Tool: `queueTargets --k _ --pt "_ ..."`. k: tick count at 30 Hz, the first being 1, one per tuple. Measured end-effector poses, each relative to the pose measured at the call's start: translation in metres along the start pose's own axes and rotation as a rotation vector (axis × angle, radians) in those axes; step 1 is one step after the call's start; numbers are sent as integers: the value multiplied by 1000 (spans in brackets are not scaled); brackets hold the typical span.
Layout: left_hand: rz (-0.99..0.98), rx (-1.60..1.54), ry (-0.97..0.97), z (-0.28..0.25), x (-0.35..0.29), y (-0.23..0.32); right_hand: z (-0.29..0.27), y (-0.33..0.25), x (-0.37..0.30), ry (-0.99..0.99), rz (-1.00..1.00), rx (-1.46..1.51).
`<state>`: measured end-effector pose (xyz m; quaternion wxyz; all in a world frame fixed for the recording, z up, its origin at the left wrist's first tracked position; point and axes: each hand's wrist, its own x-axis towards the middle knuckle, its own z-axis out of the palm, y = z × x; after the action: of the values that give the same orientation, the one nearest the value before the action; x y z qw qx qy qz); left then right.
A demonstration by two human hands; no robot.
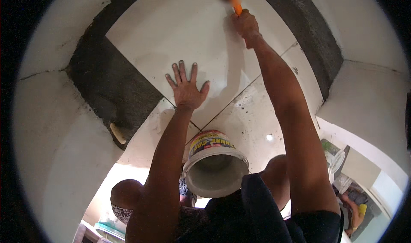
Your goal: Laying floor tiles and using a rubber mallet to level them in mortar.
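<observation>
A large white floor tile (171, 29) lies in front of me, bordered by thin dark joints. My left hand (188, 91) presses flat on its near part, fingers spread, holding nothing. Farther off to the right, my right hand (246, 26) is wrapped round the orange handle of a mallet (236, 5). The mallet's dark head is smeared by motion at the top edge of the view, over the far part of the tile. I cannot tell whether the head touches the tile.
Dark grey mortar (115, 80) covers the floor at left, and a strip (314, 33) runs along the right wall. A pale, elongated object (117, 133) lies on the left mortar. Between my legs a white bucket (216, 151) lies with its mouth toward me. Another person's arm (353, 211) shows lower right.
</observation>
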<state>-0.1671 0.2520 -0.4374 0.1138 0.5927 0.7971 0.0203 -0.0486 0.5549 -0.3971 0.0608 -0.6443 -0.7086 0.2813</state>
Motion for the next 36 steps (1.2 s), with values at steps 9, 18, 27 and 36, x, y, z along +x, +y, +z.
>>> queueTargets --k 9,18,27,36 --pt "49 -37 106 4 -1 -1 -15 79 -22 171 38 -100" --pt "74 65 122 10 0 -3 -19 123 -135 83 73 3" --pt "85 71 143 17 1 -4 -36 178 -241 297 36 286" --pt "101 70 173 26 0 -6 -19 302 -534 530 881 174"
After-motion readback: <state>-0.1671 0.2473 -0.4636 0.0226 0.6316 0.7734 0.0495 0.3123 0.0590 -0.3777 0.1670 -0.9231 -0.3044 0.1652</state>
